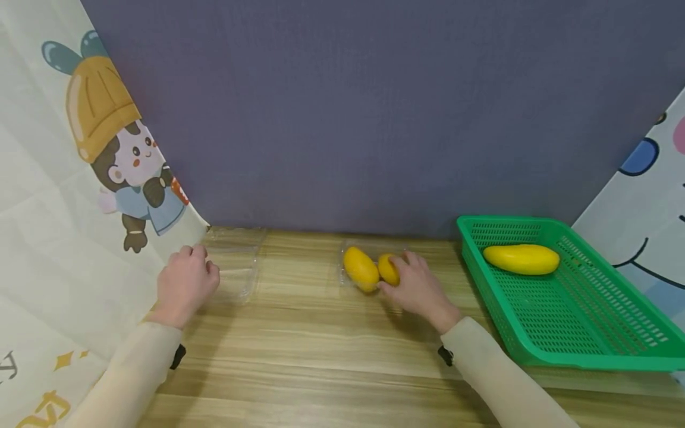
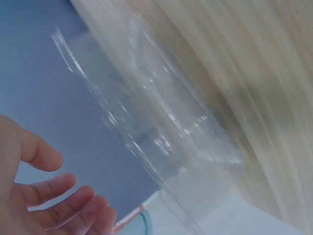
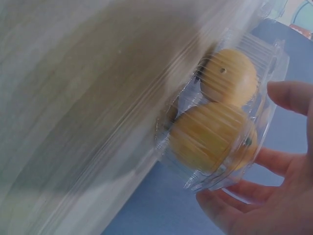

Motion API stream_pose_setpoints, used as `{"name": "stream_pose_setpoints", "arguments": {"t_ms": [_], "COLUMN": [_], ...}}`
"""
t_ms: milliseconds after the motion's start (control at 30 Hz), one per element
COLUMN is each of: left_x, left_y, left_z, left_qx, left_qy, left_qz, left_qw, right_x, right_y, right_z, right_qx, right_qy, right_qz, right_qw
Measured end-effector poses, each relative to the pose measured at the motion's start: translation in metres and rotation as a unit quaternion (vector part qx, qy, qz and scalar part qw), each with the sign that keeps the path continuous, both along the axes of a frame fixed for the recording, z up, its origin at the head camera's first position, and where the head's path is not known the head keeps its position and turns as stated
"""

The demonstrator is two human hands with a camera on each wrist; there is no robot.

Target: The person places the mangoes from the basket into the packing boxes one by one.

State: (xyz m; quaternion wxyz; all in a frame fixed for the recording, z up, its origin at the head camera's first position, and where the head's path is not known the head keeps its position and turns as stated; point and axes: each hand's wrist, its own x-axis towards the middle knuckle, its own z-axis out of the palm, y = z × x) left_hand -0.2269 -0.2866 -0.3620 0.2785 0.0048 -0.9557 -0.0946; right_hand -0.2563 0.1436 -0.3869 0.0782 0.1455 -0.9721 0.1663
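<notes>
On the right side of the table's middle, a clear plastic box [image 1: 341, 276] holds an oval, mango-like yellow fruit [image 1: 361, 269] and a smaller rounded yellow fruit [image 1: 389, 270]. My right hand [image 1: 420, 291] reaches over the smaller fruit, its fingers partly covering it. In the right wrist view, thumb and fingers spread beside the ridged box [image 3: 274, 73], fingertips at its edge; contact with the fruit cannot be told. My left hand [image 1: 187, 282] hovers loosely curled, holding nothing, beside another clear plastic box [image 1: 235, 258], which looks open in the left wrist view.
A green perforated basket [image 1: 495, 321] stands on the right with a long yellow fruit [image 1: 521, 259] inside. A dark panel [image 1: 342, 119] rises behind the wooden table [image 1: 299, 362]. Printed white cloth [image 1: 43, 196] bounds the left side, and more hangs at the right.
</notes>
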Motion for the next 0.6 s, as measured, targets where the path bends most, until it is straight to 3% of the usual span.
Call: {"name": "stream_pose_setpoints", "arguments": {"t_ms": [333,600], "left_x": [-0.008,-0.016], "left_y": [-0.022,-0.041], "left_z": [-0.004,-0.012], "left_qx": [-0.003,0.016], "left_qy": [-0.069,-0.139], "left_qz": [0.022,0.041], "left_qw": [0.9973,0.9892], "right_x": [-0.009,-0.014], "right_y": [0.003,0.007], "right_z": [0.001,0.002], "right_qx": [-0.002,-0.001], "right_qy": [-0.006,-0.025], "right_qz": [-0.003,-0.009], "right_qw": [1.0000,0.9996]}}
